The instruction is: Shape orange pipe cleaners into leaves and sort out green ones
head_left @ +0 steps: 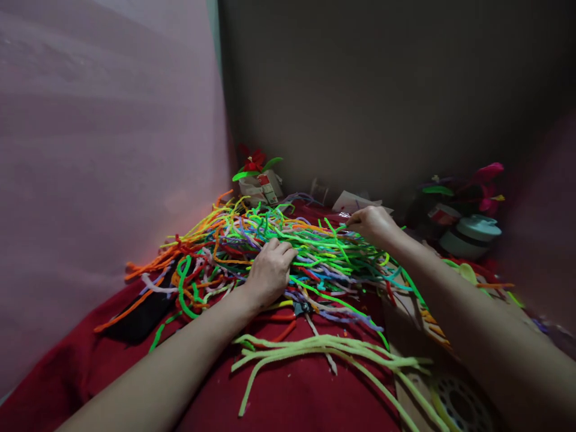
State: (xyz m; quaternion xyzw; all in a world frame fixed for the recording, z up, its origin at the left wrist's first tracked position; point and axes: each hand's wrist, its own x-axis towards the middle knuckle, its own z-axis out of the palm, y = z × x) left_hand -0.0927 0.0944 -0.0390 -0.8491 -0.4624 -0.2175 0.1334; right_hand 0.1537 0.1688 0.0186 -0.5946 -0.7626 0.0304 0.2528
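A big tangled pile of many-coloured pipe cleaners (324, 240) lies across the red cloth. My left hand (272, 270) rests on the middle of the pile, its fingers curled down over the pipe cleaners. At the pile's far right edge, my right hand (371, 225) is closed in a pinch at the end of a green pipe cleaner; the fingertips are partly hidden. Pliers (302, 308) with red and yellow handles lie just below my left hand. Closer to me is a loose bundle of pale yellow pipe cleaners (315, 344).
A red cloth (288, 402) covers the surface. A black flat item (139, 318) lies at left. Behind the pile stand a red pipe-cleaner flower (254, 161) and white papers (357, 202). At right are a pink flower (488, 174), a lidded pale container (472, 234) and a spool (461, 402).
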